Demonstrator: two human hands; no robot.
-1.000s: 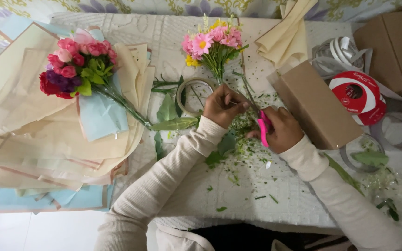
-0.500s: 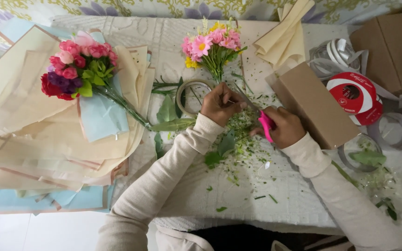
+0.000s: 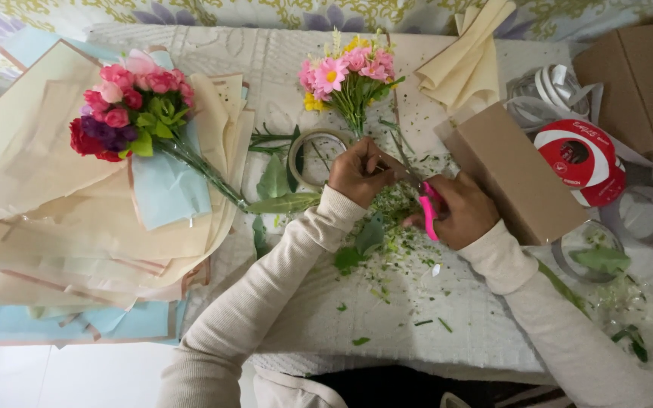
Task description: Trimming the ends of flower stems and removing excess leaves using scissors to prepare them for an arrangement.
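My left hand (image 3: pixel 358 171) grips the stems of a small bunch of pink and yellow daisy-like flowers (image 3: pixel 348 74) lying on the white table. My right hand (image 3: pixel 461 211) holds pink-handled scissors (image 3: pixel 426 208), their blades pointing up-left toward the stems beside my left fingers. Cut green stem bits and leaves (image 3: pixel 387 242) are scattered under and below both hands. A roll of clear tape (image 3: pixel 313 155) lies just left of my left hand.
A second bouquet of pink, red and purple flowers (image 3: pixel 130 106) rests on a stack of cream and blue wrapping sheets (image 3: pixel 54 227) at left. A brown cardboard box (image 3: pixel 519 174), a red ribbon spool (image 3: pixel 580 159), white ribbon (image 3: pixel 549 91) and folded cream paper (image 3: pixel 466 57) lie at right.
My right hand with the scissors has shifted slightly toward the stems. My left hand stays on the bunch, and the rest is unchanged.
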